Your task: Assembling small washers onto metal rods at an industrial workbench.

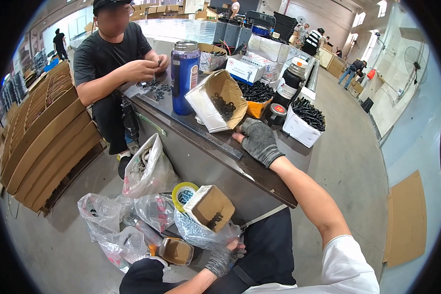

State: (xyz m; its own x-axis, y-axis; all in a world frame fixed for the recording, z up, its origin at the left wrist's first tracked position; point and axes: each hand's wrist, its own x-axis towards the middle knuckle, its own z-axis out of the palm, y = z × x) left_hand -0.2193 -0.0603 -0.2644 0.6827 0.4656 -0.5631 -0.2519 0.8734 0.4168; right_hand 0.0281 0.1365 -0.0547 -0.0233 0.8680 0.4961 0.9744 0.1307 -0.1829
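Note:
My right hand [259, 142], in a grey fingerless glove, rests on the dark tabletop [215, 136] beside a tipped cardboard box [208, 105] of small black rings. Its fingers curl together at the box's lower edge; what they hold is hidden. Low down by my knee, my left hand [224, 258], gloved alike, has its fingers bent closed; I cannot make out anything in them. Just above it, an open carton [208, 208] with a few small black parts sits tilted on a clear plastic bag of parts [201, 234]. A yellow tape roll [182, 196] leans next to that carton.
A blue bottle [183, 81], a black flask [290, 81] and boxes of black bolts [306, 117] crowd the table. Across the corner, a co-worker [115, 59] handles a small part over loose rings. Plastic bags [149, 169] and stacked cardboard [44, 142] stand on the left floor.

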